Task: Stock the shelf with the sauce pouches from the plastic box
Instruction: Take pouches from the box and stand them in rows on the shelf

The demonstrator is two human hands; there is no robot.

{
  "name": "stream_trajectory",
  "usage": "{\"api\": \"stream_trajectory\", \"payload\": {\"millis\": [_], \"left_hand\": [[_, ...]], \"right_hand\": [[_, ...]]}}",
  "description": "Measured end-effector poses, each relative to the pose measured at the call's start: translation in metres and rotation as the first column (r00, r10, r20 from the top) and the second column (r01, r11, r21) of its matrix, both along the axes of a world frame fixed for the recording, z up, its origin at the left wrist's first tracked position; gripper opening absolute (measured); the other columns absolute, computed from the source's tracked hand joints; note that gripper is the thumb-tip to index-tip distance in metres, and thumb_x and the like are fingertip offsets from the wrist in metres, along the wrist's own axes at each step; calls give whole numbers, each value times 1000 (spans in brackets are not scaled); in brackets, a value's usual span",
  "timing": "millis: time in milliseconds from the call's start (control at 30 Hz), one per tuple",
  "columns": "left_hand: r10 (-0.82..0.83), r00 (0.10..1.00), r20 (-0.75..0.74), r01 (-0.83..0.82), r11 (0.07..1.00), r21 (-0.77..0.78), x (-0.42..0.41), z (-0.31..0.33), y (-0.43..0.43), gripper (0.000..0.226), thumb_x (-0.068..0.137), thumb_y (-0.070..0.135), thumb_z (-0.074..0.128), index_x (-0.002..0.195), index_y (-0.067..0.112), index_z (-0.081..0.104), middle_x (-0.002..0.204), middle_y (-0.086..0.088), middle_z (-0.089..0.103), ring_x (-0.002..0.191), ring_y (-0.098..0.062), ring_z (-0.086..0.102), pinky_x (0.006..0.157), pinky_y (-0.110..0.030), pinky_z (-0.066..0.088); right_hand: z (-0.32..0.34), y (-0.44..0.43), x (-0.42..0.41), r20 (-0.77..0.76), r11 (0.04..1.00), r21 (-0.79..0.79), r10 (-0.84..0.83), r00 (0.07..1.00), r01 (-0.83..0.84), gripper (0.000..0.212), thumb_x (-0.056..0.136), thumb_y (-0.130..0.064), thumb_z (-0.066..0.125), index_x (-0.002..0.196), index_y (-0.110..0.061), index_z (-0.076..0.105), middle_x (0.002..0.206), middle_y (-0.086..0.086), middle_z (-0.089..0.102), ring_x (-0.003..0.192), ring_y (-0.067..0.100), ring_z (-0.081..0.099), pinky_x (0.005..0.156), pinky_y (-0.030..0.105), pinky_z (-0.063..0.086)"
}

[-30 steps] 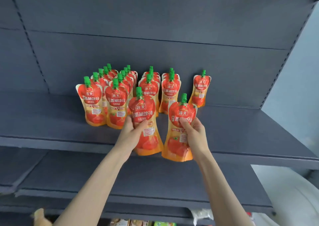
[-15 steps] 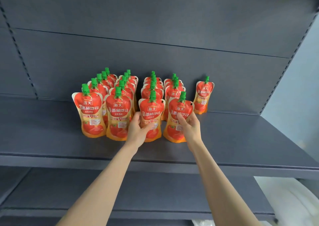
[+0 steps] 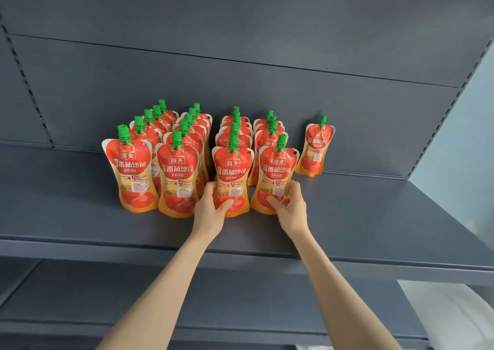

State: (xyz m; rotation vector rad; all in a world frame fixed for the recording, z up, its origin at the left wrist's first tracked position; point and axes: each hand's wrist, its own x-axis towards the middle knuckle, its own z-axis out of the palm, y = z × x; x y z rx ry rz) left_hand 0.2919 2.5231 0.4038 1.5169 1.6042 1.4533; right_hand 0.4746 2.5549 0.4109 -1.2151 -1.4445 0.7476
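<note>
Several red and orange sauce pouches with green caps stand in rows on the dark grey shelf [image 3: 361,216]. My left hand [image 3: 209,208] grips the lower part of the front pouch of the third row [image 3: 232,168], which stands upright on the shelf. My right hand [image 3: 290,206] grips the bottom of the front pouch of the fourth row [image 3: 278,168], also upright. A single pouch [image 3: 315,146] stands alone at the back right. The front pouches of the two left rows [image 3: 132,168] stand beside my left hand. The plastic box is out of view.
The shelf's back panel [image 3: 240,87] rises behind the rows. A lower shelf [image 3: 80,296] sits beneath. Bare shelf surface lies to the right of the lone pouch and left of the rows. A white object [image 3: 449,312] shows at the bottom right.
Both hands carried their pouches from the shelf's front edge back into the third and fourth rows and set them upright. My hands slid lower on the pouches.
</note>
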Motion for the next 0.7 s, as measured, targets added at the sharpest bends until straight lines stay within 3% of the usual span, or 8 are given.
{"api": "stream_trajectory", "payload": {"millis": [267,433,567,700], "left_hand": [[-20,1000,-19,19,1000,-16,1,-2,2,49,90,24,59,133,14,37,131,-5,51,121,-20,50,89,-25,40],[-20,999,-32,19,1000,-23,3,0,1,47,92,21,56,133,11,35,133,-8,49,123,-22,48,94,-30,41],[-10,999,-54,10,1000,-7,5,1,-2,46,92,19,55,133,9,36,133,-9,49,124,-22,47,97,-30,41],[23,995,-94,-22,1000,14,5,2,-3,48,91,18,57,133,7,37,133,-10,49,125,-23,45,100,-33,40]], "right_hand": [[-5,14,-3,46,999,-39,13,999,-11,48,89,-18,63,130,-17,38,123,1,57,107,14,55,87,25,46],[-6,21,-6,118,998,-51,-30,993,36,51,91,-24,60,135,-18,35,130,4,56,116,22,56,94,36,48],[-8,26,-9,234,993,-86,-61,970,83,51,93,-31,56,137,-20,32,134,4,53,121,26,52,97,46,48],[-9,29,-12,347,985,-98,-97,933,139,47,94,-38,51,135,-23,33,133,3,53,122,28,48,93,45,47]]}}
